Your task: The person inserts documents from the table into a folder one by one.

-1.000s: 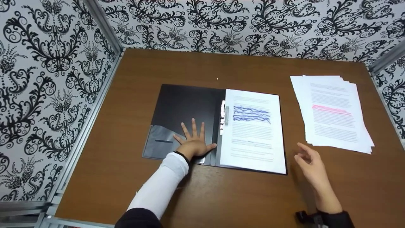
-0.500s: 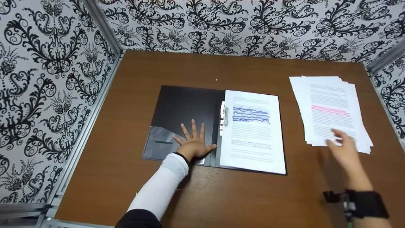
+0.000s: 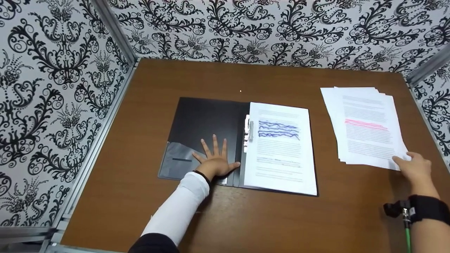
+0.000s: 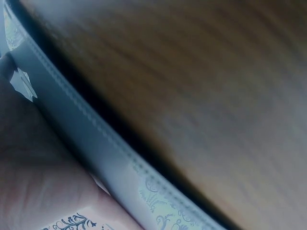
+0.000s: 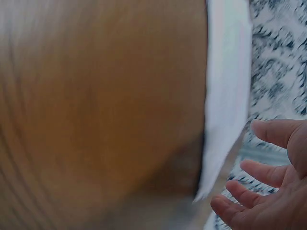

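Observation:
A black clip folder (image 3: 207,119) lies opened out on the table. My left hand (image 3: 215,166) rests on its left cover with fingers spread, partly over the clear pocket (image 3: 175,160). On the folder's right side, white printed sheets (image 3: 281,161) with blue scribbled lines sit under a metal clip (image 3: 251,131). To the right lies a loose stack of printed paper (image 3: 365,140) with a pink highlighted line. My right hand (image 3: 416,168) is at the stack's near right corner, thumb tip over the paper. The right wrist view shows its fingers (image 5: 264,173) apart from one another, beside the sheets' edge.
The brown wooden table (image 3: 263,221) has metal frame rails along its edges. Walls with black-and-white scroll pattern (image 3: 228,31) stand behind it and at both sides. A black strap with a small camera (image 3: 393,209) is on my right wrist.
My right hand has moved right, from beside the folder, across the near edge of the paper stack to its near right corner. The left hand has stayed on the folder.

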The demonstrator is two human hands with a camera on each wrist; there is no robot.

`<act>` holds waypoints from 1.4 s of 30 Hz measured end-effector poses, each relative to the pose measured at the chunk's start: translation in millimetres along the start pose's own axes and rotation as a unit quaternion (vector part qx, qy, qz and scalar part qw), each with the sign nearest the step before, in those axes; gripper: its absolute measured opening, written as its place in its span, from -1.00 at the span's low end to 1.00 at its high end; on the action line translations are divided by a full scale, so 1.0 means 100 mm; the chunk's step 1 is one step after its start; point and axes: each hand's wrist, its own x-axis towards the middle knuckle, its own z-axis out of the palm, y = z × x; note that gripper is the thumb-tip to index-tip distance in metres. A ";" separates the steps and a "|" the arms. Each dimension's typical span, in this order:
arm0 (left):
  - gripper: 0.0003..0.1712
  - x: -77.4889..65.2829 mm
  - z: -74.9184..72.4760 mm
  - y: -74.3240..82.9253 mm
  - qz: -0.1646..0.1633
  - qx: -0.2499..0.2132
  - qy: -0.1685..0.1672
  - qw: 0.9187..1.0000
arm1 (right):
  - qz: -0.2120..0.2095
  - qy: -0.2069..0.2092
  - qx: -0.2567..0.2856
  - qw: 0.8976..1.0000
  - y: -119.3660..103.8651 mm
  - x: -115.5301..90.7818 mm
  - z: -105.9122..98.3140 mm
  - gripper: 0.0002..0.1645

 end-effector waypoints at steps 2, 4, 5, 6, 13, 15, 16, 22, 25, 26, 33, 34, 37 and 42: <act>0.15 -0.01 -0.01 0.01 0.001 -0.002 -0.001 1.000 | 0.029 -0.002 -0.002 1.000 0.04 0.02 0.02 -0.11; 0.16 -0.02 -0.02 0.01 0.000 -0.001 0.000 1.000 | 0.048 0.001 -0.001 0.999 0.05 0.04 0.04 -0.10; 0.16 -0.02 -0.02 0.01 -0.001 -0.001 0.000 1.000 | 0.055 0.003 0.001 0.999 0.06 0.05 0.05 -0.10; 0.16 -0.02 -0.02 0.01 -0.003 -0.001 0.000 1.000 | 0.060 0.006 0.002 0.998 0.06 0.05 0.06 -0.11; 0.18 0.13 0.06 0.01 -0.020 0.004 -0.012 1.000 | 0.059 0.011 -0.015 0.998 0.01 0.07 0.12 -0.05; 0.18 0.15 0.08 0.00 -0.019 0.004 -0.014 1.000 | 0.052 0.014 -0.034 0.998 0.00 0.06 0.14 -0.02; 0.18 0.15 0.09 0.00 -0.018 0.004 -0.013 1.000 | 0.046 0.014 -0.041 0.998 0.00 0.06 0.15 0.01; 0.18 0.17 0.09 0.00 -0.013 0.003 -0.009 1.000 | 0.048 0.016 -0.054 0.997 0.00 0.07 0.14 0.07; 0.18 0.17 0.09 0.00 -0.013 0.002 -0.007 1.000 | 0.050 0.014 -0.058 0.997 0.01 0.08 0.14 0.09; 0.18 0.17 0.09 0.00 -0.013 0.001 -0.007 1.000 | 0.050 0.012 -0.057 0.997 0.01 0.09 0.14 0.10; 0.19 0.17 0.09 -0.01 -0.012 -0.008 -0.012 1.000 | 0.045 0.004 -0.042 0.998 0.02 0.11 0.14 0.07; 0.19 0.17 0.10 -0.02 -0.012 -0.010 -0.013 1.000 | 0.045 0.003 -0.040 0.998 0.03 0.12 0.14 0.06; 0.19 0.17 0.10 -0.02 -0.014 -0.011 -0.013 1.000 | 0.047 0.002 -0.035 0.998 0.03 0.12 0.14 0.05; 0.18 0.15 0.08 -0.01 -0.016 -0.003 -0.012 1.000 | 0.052 -0.001 -0.023 0.998 0.02 0.12 0.13 0.00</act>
